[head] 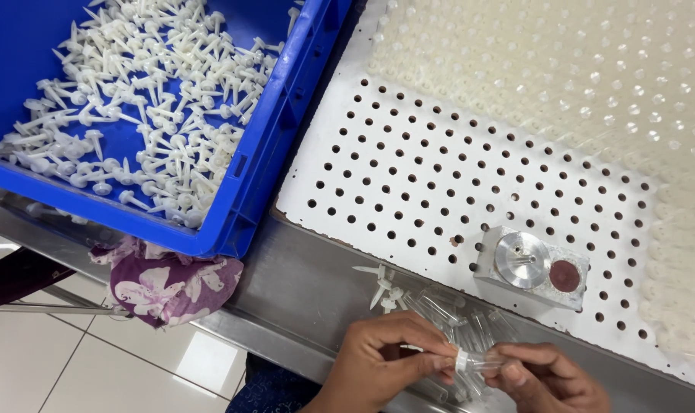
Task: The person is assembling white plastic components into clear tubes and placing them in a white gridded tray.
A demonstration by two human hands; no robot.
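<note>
A small clear plastic tube [481, 361] with a white spiked cap sits at six o'clock in the head view, pinched between two hands. The left hand [382, 359] closes its grip on the white end; the right hand [550, 375] closes its grip on the clear end, so the tube bridges both grips. Just above, at twelve o'clock from the hands, loose clear tubes [454, 317] and a few white spikes [384, 284] lie on a steel table [302, 291]. Beyond is a white perforated board [409, 176], its far part filled with tubes, bearing a small metal block [531, 264]. At ten o'clock, a blue crate [279, 130] holds many white spikes. Pale floor tiles [72, 359] show below.
</note>
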